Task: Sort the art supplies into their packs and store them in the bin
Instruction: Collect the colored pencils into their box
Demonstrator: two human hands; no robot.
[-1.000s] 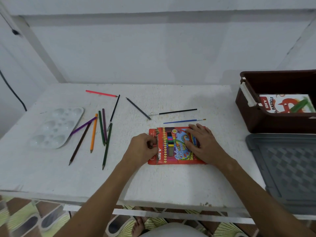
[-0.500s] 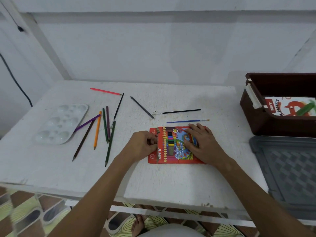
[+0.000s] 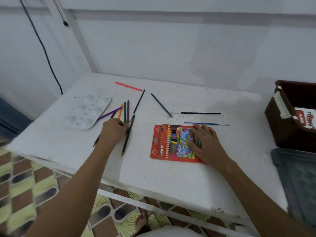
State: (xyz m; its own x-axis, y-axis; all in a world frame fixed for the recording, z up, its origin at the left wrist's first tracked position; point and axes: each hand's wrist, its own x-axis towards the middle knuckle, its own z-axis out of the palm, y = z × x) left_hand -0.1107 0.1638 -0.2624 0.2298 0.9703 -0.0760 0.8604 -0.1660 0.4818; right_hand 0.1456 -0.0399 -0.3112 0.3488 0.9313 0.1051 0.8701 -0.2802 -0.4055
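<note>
Several pencils [image 3: 125, 112] loose on tabletop [image 3: 171, 177] left of pack [image 3: 172, 142]. Left hand [image 3: 113, 130] over the cluster, grip impossible to tell. Right hand [image 3: 205, 142] spread flat on pack. Bin [image 3: 280, 130] far right. Could roll a pencil off the near edge if grabbed sloppily.

Loose pencils [image 3: 127, 115] lie left of pack [image 3: 172, 144].

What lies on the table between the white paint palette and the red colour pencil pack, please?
In the head view, the loose colour pencils lie fanned between the palette and the pencil pack, with the left hand on them; nearer the pack, the table is bare.
</note>
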